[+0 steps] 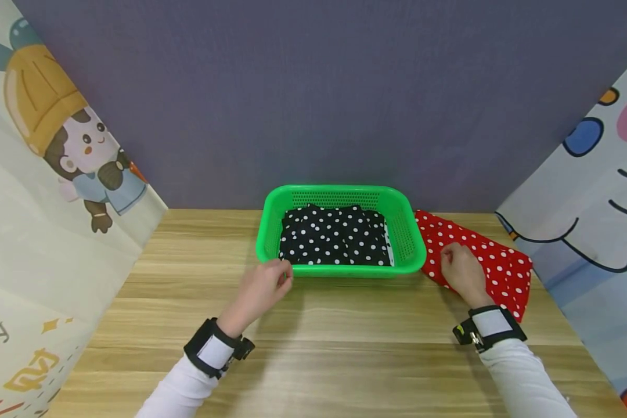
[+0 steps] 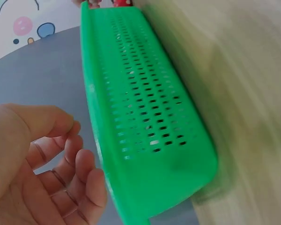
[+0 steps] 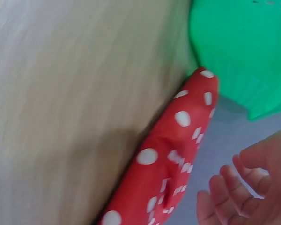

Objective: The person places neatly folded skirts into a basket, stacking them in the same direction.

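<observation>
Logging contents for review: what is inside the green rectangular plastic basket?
In the basket: black, white-dotted fabric, with a white strip at its right edge. Anything beneath is covered, not visible.

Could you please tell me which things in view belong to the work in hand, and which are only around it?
Likely part of the work:
- green basket, near the left hand
- black dotted cloth inside it
- red dotted cloth, near the right hand

Likely only surroundings:
- wooden table
- grey backdrop
- cartoon-printed side panels
</observation>
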Motion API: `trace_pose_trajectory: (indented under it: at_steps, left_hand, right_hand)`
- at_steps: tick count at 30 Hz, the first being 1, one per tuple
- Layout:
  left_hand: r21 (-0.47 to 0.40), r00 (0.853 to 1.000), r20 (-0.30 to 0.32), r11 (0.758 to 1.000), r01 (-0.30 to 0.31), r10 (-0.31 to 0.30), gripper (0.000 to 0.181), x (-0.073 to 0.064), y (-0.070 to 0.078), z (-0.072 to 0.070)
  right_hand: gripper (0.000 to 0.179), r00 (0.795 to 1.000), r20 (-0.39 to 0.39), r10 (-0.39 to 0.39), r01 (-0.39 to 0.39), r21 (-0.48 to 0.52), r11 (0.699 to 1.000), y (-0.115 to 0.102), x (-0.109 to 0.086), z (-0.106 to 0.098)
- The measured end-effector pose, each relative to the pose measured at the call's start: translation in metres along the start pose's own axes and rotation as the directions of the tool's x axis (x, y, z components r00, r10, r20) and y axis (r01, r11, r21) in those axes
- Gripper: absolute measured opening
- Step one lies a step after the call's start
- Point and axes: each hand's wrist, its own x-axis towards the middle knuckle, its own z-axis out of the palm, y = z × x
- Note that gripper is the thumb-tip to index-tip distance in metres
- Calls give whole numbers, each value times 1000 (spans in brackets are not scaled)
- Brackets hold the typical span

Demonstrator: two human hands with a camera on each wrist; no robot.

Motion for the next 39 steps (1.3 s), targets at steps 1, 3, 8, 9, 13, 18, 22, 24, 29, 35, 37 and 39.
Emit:
trace_pose_trajectory:
  at_steps: [1,3,8,9,13,18,22,24,29,35,37,39]
  left_hand:
    - [-3,1000,4,1000,5,-5,7,-2,0,2]
    - [-11,1000,18,1000,18,-17,4,-7,1,5]
    - [-23,997,66,999,46,-45,19,-14,5,12]
    - [-22,996,69,999,49,-47,22,-15,6,13]
    - [-15,996,77,999,41,-40,30,-19,9,18]
    - [-4,997,77,1000,-2,2,38,-24,11,26]
    - [1,997,70,1000,-25,24,44,-28,13,31]
    - [-1,997,69,1000,-25,25,45,-30,14,32]
    - [-5,998,64,1000,-18,18,45,-34,16,34]
    - [-4,997,69,1000,-17,17,44,-35,18,33]
    - [1,997,70,1000,-18,18,43,-36,18,33]
    - [5,997,72,1000,-20,19,42,-36,19,33]
  right_hand:
    - [22,1000,1,4,-4,-14,1000,3,0,2]
    - [28,1000,6,11,-11,-46,999,9,1,6]
    - [43,996,82,40,-31,-107,994,21,6,16]
    - [45,994,103,48,-36,-116,993,22,7,17]
    - [51,988,139,73,-53,-142,988,30,12,23]
    - [55,969,224,103,-61,-186,981,38,16,25]
    - [58,935,331,131,-64,-206,976,41,16,24]
    - [59,922,362,138,-64,-208,976,40,16,23]
    - [59,908,395,141,-57,-218,974,39,12,21]
    - [57,921,375,104,-19,-224,974,38,-2,17]
    - [56,928,364,86,-4,-223,975,38,-8,16]
    - [55,931,358,71,12,-224,975,38,-15,14]
